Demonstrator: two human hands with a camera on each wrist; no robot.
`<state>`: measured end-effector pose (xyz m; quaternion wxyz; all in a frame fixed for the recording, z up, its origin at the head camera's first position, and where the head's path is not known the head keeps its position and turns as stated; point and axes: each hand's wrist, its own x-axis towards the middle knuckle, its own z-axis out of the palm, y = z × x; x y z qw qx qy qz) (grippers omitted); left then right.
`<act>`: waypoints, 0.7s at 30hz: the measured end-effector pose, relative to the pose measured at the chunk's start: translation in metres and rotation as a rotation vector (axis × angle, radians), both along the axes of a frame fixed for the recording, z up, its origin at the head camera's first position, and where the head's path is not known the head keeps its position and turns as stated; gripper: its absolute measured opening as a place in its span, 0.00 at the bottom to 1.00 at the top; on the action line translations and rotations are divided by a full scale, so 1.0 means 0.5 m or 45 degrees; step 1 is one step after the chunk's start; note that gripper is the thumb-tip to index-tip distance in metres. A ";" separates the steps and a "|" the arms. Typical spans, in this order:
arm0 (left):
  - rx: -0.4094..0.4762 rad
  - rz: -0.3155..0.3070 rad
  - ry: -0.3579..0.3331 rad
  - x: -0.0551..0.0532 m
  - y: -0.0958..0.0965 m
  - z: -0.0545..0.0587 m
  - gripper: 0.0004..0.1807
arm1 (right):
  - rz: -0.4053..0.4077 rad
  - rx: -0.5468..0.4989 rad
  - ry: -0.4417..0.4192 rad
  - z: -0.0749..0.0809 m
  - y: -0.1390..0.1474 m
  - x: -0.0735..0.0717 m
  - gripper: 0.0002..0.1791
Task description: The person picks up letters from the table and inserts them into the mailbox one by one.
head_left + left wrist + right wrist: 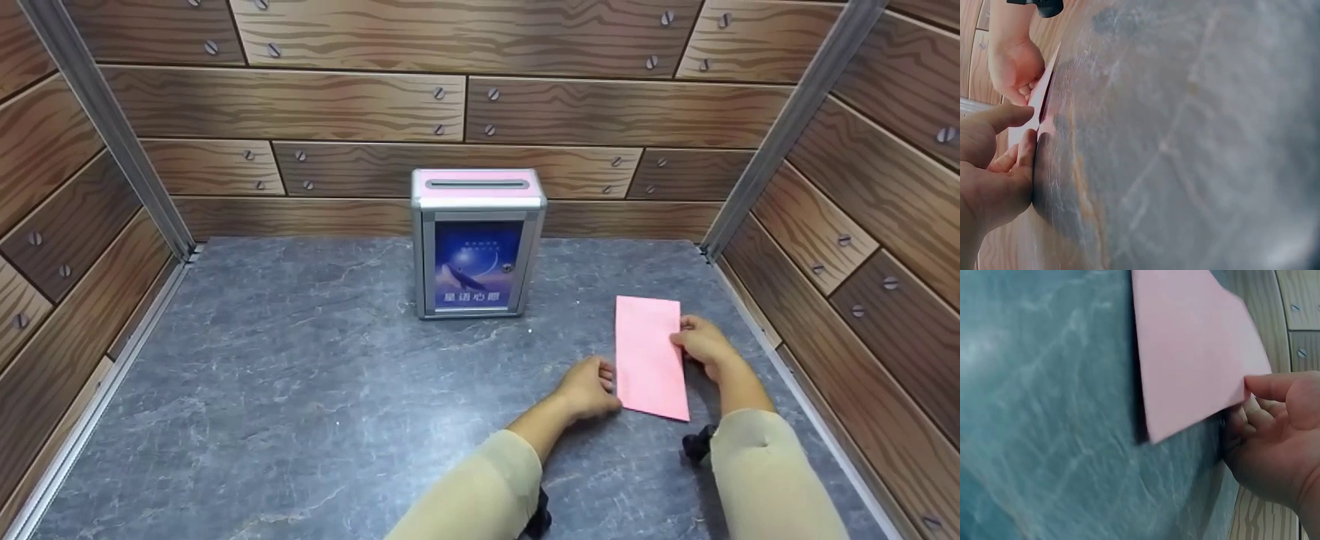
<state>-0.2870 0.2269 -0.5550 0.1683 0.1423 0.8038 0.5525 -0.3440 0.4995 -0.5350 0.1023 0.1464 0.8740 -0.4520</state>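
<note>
A rectangular pink paper [649, 358] lies lengthwise away from me on the right part of the grey marbled table, one edge slightly lifted. My right hand [705, 346] pinches its right edge; in the right wrist view the thumb is on top of the paper [1193, 354] and the fingers are below. At the near left corner, my left hand [589, 390] has its thumb against the edge. A gap shows between that thumb and the fingers in the left wrist view, with the hand [999, 163] beside the paper's edge.
A silver-framed box [480, 244] stands upright at the back middle, with a pink top, a slot and a blue picture door with a lock. Wood-patterned walls [360, 105] enclose the grey table [262, 375] at the back and both sides.
</note>
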 end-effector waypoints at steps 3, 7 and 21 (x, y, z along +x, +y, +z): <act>0.024 0.023 -0.030 0.001 0.000 0.000 0.27 | 0.023 -0.090 -0.002 0.003 0.006 0.002 0.20; 0.020 0.038 -0.040 -0.001 0.002 0.003 0.26 | 0.022 -0.229 0.018 0.005 0.007 0.003 0.16; 0.007 0.094 0.024 -0.001 0.007 -0.001 0.38 | 0.004 -0.550 0.065 0.011 -0.019 0.005 0.15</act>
